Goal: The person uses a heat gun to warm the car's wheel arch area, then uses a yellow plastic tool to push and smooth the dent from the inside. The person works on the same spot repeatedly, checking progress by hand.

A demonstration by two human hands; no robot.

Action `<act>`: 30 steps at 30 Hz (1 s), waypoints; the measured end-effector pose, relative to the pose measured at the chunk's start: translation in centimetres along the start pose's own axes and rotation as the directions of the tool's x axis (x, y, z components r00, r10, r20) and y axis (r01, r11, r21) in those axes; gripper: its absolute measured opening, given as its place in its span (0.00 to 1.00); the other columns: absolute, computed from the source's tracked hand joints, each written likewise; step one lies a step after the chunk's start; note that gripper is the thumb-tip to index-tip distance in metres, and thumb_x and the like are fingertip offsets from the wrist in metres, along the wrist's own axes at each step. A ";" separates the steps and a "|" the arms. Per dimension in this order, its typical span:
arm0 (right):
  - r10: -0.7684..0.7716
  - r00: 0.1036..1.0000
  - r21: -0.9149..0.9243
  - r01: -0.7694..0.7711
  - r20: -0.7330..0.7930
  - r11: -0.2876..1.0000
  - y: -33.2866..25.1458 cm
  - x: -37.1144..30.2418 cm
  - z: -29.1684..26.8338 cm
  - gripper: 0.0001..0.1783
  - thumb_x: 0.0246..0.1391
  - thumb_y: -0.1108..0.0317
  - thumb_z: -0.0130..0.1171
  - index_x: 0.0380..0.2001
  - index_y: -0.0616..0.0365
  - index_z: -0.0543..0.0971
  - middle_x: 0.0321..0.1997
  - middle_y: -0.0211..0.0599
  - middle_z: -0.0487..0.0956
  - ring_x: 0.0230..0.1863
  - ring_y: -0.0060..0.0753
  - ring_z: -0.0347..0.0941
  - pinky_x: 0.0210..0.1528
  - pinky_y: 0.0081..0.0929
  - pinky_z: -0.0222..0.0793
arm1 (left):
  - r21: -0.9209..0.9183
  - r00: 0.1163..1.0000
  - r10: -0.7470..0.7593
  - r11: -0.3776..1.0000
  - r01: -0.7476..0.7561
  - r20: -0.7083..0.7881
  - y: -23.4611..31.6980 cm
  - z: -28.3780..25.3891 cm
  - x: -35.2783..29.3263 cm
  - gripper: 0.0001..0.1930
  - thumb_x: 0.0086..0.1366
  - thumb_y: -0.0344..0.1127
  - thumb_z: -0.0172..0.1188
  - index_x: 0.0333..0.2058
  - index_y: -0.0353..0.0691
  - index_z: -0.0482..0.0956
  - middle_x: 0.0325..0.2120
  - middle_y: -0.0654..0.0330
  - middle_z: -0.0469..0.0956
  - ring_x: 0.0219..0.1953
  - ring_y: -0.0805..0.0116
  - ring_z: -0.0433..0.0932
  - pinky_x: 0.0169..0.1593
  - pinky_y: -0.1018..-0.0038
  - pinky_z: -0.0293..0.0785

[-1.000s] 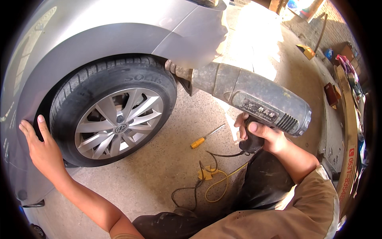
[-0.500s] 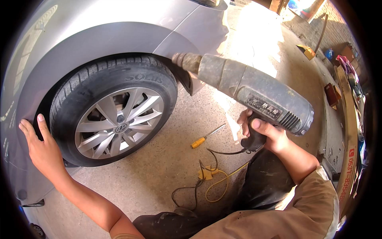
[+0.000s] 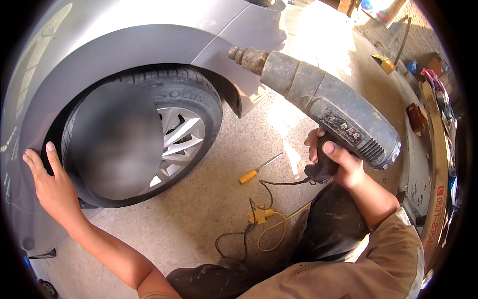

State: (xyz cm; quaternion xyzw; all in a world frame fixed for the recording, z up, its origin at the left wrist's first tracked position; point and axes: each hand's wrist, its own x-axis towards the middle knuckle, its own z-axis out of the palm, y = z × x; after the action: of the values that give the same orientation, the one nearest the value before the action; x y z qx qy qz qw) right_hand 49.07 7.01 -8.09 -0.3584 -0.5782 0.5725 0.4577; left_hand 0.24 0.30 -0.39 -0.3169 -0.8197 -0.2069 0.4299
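Observation:
My right hand (image 3: 334, 157) is wrapped round the grip of a worn dark grey heat gun (image 3: 323, 102). The gun's stepped, rusty nozzle points up and to the left, toward the silver car's bodywork, with a gap between in the picture. A black cord (image 3: 284, 184) runs from the foot of the grip. On the left, my left hand (image 3: 54, 187) lies with fingers stretched on the grey fender (image 3: 37, 119), at the rear edge of the wheel arch. Beside it stands the wheel, with a black tyre (image 3: 211, 107) and silver alloy rim (image 3: 186, 137); a blurred round patch hides much of it.
A yellow-handled screwdriver (image 3: 248, 177) lies on the concrete floor below the heat gun. Nearer me are a yellow plug connector (image 3: 259, 215) and a looped yellow cable (image 3: 285, 226). Along the right side runs a long cardboard box (image 3: 434, 189), with clutter behind it.
The heat gun has shifted a little to the right, its nozzle tilted further upward. My left hand stays in place on the fender. A blurred patch now covers part of the wheel.

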 end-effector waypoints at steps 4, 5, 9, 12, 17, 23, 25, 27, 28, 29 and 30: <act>0.038 0.999 -0.039 -0.036 0.037 0.999 -0.1 0.1 0.2 0.24 0.54 0.55 0.65 0.47 0.60 0.72 0.41 0.52 0.77 0.34 0.35 0.76 0.39 0.31 0.72 | 0.011 1.000 0.015 1.000 -0.015 0.000 -0.5 0.4 0.2 0.38 0.72 0.67 0.42 0.69 0.45 0.63 0.70 0.57 0.60 0.68 0.53 0.66 0.66 0.63 0.65; 0.044 0.998 -0.044 -0.042 0.051 0.998 0.0 0.0 0.3 0.25 0.55 0.54 0.66 0.47 0.60 0.73 0.40 0.51 0.77 0.34 0.34 0.76 0.39 0.30 0.72 | 0.011 1.000 0.017 1.000 -0.017 -0.001 -0.5 0.4 0.2 0.38 0.72 0.67 0.42 0.69 0.45 0.63 0.70 0.56 0.60 0.67 0.53 0.66 0.66 0.63 0.65; 0.062 0.991 -0.110 -0.049 0.115 0.993 -0.1 -0.1 0.6 0.27 0.55 0.50 0.67 0.44 0.64 0.77 0.35 0.42 0.79 0.34 0.30 0.75 0.40 0.28 0.71 | 0.008 1.000 0.011 1.000 -0.011 0.001 -0.4 0.3 0.2 0.38 0.72 0.67 0.43 0.69 0.44 0.64 0.70 0.56 0.61 0.67 0.52 0.67 0.66 0.63 0.65; 0.066 0.991 -0.138 -0.050 0.117 0.989 -0.1 -0.3 0.8 0.28 0.54 0.49 0.66 0.43 0.66 0.78 0.31 0.39 0.78 0.34 0.30 0.75 0.40 0.27 0.70 | 0.011 1.000 0.012 1.000 -0.012 -0.005 -0.3 0.2 0.1 0.37 0.72 0.66 0.44 0.68 0.44 0.66 0.69 0.56 0.63 0.67 0.53 0.67 0.66 0.64 0.65; 0.012 0.996 -0.084 -0.005 0.087 0.996 0.0 -0.1 0.3 0.23 0.56 0.56 0.66 0.46 0.64 0.77 0.36 0.41 0.80 0.34 0.30 0.76 0.40 0.28 0.72 | 0.008 1.000 0.010 1.000 -0.010 -0.003 -0.3 0.1 0.1 0.37 0.72 0.66 0.44 0.68 0.44 0.66 0.69 0.56 0.62 0.67 0.54 0.67 0.66 0.64 0.65; -0.071 0.994 -0.041 0.075 0.080 0.996 0.2 0.1 -0.3 0.20 0.60 0.60 0.64 0.49 0.64 0.77 0.40 0.40 0.81 0.34 0.27 0.76 0.40 0.26 0.73 | -0.001 1.000 0.009 1.000 -0.009 0.014 -0.1 0.2 0.0 0.39 0.72 0.67 0.42 0.69 0.44 0.63 0.71 0.56 0.60 0.68 0.53 0.65 0.67 0.63 0.64; -0.017 0.997 -0.060 0.021 0.074 0.998 0.3 0.0 0.1 0.23 0.57 0.56 0.65 0.48 0.61 0.75 0.40 0.46 0.79 0.34 0.31 0.76 0.39 0.29 0.73 | 0.007 1.000 0.015 1.000 -0.015 -0.001 -0.2 0.3 0.0 0.38 0.72 0.67 0.43 0.69 0.44 0.64 0.70 0.57 0.61 0.68 0.54 0.66 0.66 0.64 0.65; 0.020 0.996 -0.105 -0.011 0.088 0.994 0.3 0.0 0.3 0.24 0.56 0.53 0.65 0.46 0.60 0.74 0.39 0.48 0.78 0.34 0.33 0.75 0.39 0.30 0.72 | 0.011 1.000 0.020 1.000 -0.020 -0.008 -0.4 0.4 0.0 0.38 0.72 0.66 0.43 0.68 0.44 0.65 0.70 0.57 0.62 0.67 0.54 0.67 0.66 0.64 0.65; 0.030 0.994 -0.139 -0.015 0.105 0.990 0.3 0.0 0.3 0.24 0.56 0.52 0.65 0.45 0.61 0.75 0.38 0.46 0.78 0.34 0.32 0.75 0.39 0.30 0.72 | 0.012 1.000 0.021 1.000 -0.021 -0.008 -0.5 0.5 0.0 0.38 0.72 0.66 0.43 0.68 0.44 0.65 0.70 0.57 0.62 0.67 0.54 0.66 0.66 0.64 0.65; 0.041 0.992 -0.174 -0.019 0.121 0.985 0.3 0.0 0.4 0.25 0.56 0.51 0.65 0.45 0.61 0.75 0.36 0.45 0.78 0.34 0.32 0.74 0.39 0.30 0.71 | 0.013 1.000 0.022 1.000 -0.022 -0.007 -0.5 0.5 0.0 0.38 0.72 0.67 0.43 0.68 0.44 0.65 0.70 0.57 0.62 0.68 0.54 0.66 0.66 0.64 0.65; 0.033 0.992 -0.182 -0.010 0.124 0.983 0.2 0.0 0.7 0.24 0.57 0.49 0.64 0.42 0.62 0.77 0.31 0.39 0.78 0.33 0.30 0.74 0.39 0.28 0.70 | 0.016 1.000 0.022 1.000 -0.022 -0.008 -0.5 0.5 0.1 0.38 0.72 0.67 0.42 0.69 0.44 0.65 0.70 0.57 0.62 0.68 0.54 0.66 0.66 0.64 0.65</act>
State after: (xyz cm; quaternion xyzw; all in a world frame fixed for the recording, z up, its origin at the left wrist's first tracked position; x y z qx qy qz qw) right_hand 48.41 6.84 -8.21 -0.3677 -0.6519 0.5440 0.3793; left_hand -0.47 0.27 -0.65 -0.3214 -0.8162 -0.1969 0.4379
